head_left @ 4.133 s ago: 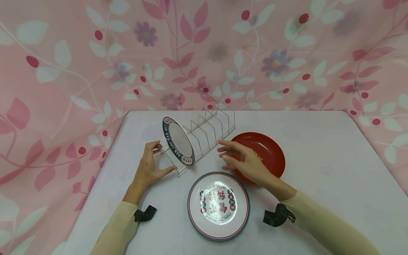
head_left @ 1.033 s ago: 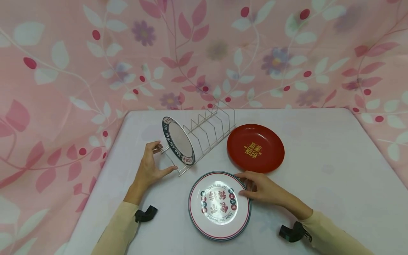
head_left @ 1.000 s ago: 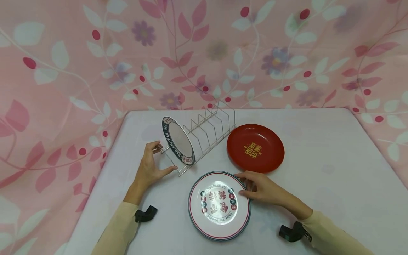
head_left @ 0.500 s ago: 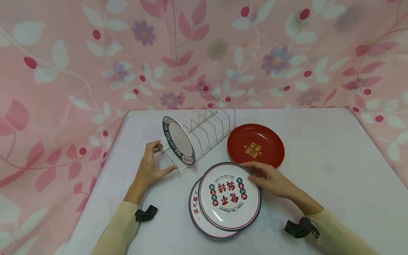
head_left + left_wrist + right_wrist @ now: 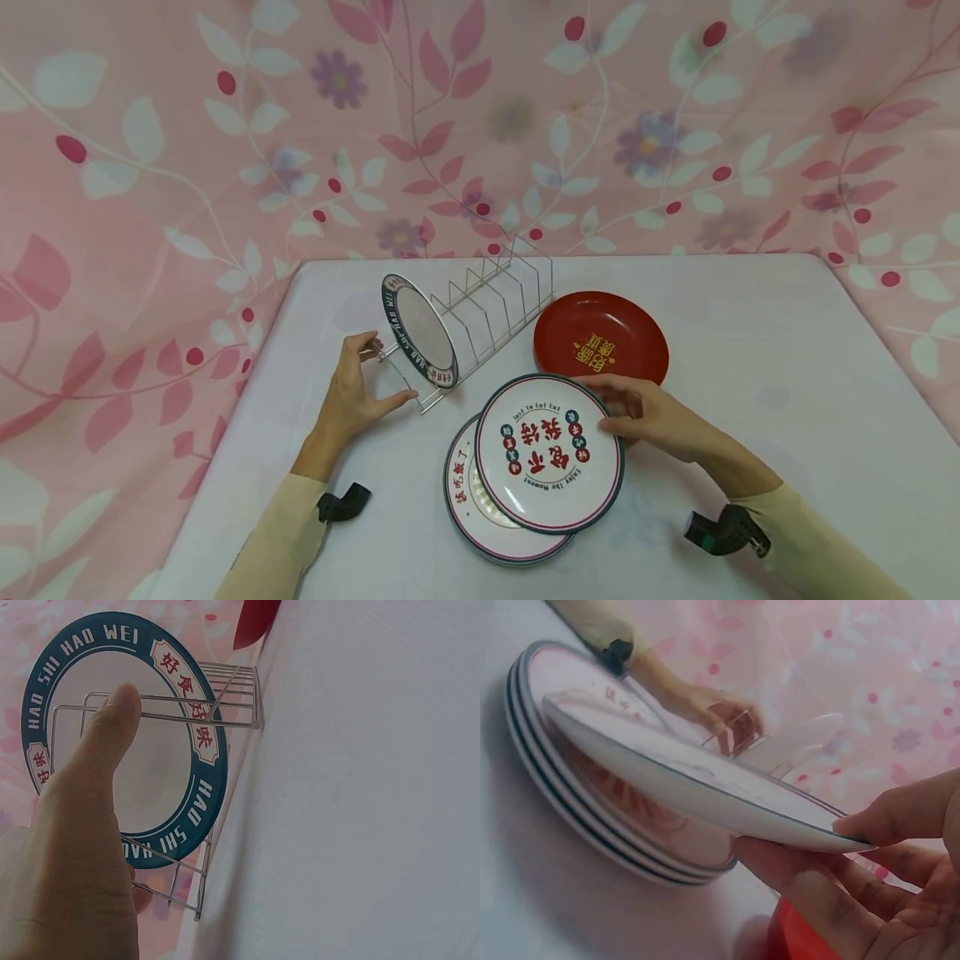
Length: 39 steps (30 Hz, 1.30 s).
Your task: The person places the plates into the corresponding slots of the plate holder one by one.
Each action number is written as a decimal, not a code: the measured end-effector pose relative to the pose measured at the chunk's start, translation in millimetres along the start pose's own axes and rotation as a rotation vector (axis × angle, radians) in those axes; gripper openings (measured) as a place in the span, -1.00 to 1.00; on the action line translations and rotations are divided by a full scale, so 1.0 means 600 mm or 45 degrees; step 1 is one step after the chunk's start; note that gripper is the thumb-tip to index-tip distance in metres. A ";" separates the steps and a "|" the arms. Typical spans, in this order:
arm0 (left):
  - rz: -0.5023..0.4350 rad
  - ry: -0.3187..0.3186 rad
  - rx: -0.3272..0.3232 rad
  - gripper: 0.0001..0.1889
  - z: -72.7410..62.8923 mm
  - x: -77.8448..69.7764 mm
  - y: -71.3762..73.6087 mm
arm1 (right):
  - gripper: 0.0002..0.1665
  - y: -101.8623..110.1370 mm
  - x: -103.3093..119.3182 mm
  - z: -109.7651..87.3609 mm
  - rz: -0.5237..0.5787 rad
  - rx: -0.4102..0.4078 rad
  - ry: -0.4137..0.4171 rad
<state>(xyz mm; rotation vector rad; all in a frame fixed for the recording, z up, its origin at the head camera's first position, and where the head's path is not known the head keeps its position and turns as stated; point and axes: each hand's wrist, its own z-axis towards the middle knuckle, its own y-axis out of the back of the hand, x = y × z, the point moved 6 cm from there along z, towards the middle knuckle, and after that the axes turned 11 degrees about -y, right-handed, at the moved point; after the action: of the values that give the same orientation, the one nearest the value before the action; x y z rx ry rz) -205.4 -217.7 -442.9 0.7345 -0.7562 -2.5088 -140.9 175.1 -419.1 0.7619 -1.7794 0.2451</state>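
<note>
My left hand (image 5: 352, 396) grips the near end of a wire plate rack (image 5: 487, 356), thumb on one side rail and fingers at the other. In the rack's nearest slot stands a plate (image 5: 426, 329) with a dark teal lettered rim (image 5: 199, 802); the slots behind it hold no plate. Between thumb and fingers my right hand (image 5: 660, 421) pinches the right edge of a white plate (image 5: 550, 454) with red and dark lettering. This plate is tilted, and its right side is raised above a stack of similar plates (image 5: 461, 483), which it partly covers.
A red plate (image 5: 600, 321) with yellow characters lies behind my right hand, close to the rack's right side. The white-covered table (image 5: 772, 367) reaches back to a pink floral cloth (image 5: 480, 125).
My right hand moved from near the red plate to the stack, took the top plate's edge, and shifted that plate up and to the right. The left hand stayed on the rack.
</note>
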 end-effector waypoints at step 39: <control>0.014 -0.012 0.007 0.15 0.001 0.000 0.001 | -0.33 0.102 0.157 -0.005 -0.185 -0.339 0.286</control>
<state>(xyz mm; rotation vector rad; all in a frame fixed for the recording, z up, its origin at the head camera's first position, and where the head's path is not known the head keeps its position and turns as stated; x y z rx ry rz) -205.4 -217.9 -442.0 0.7191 -0.7691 -2.5032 -191.1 188.7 -319.7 0.6416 -1.4999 -0.0051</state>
